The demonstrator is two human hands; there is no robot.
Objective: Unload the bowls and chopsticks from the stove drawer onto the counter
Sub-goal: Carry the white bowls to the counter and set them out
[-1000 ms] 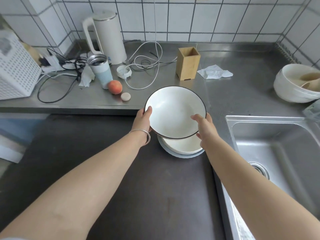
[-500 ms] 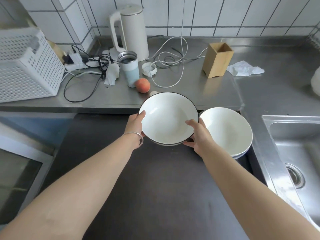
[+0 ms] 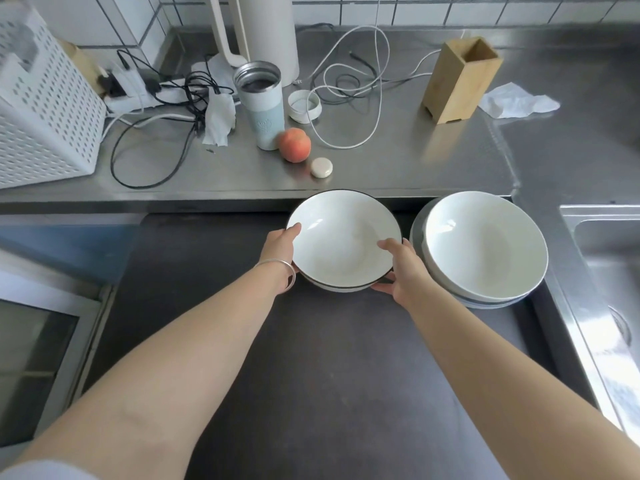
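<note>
Two black-rimmed white bowls (image 3: 344,237), nested, sit in your grip over the dark stove top (image 3: 311,375): your left hand (image 3: 278,251) clasps the left rim, your right hand (image 3: 401,268) the right. Just beside them, right, stands a stack of plain white bowls (image 3: 485,244), and behind lies the steel counter (image 3: 398,161) with a peach (image 3: 294,144).

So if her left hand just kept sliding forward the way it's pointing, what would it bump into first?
Probably the front edge of the steel counter just beyond the left hand; past that, likely the peach, though depth is hard to judge here.

held bowl (image 3: 344,237) left of bowl stack (image 3: 485,244) | peach (image 3: 295,145) behind
</note>
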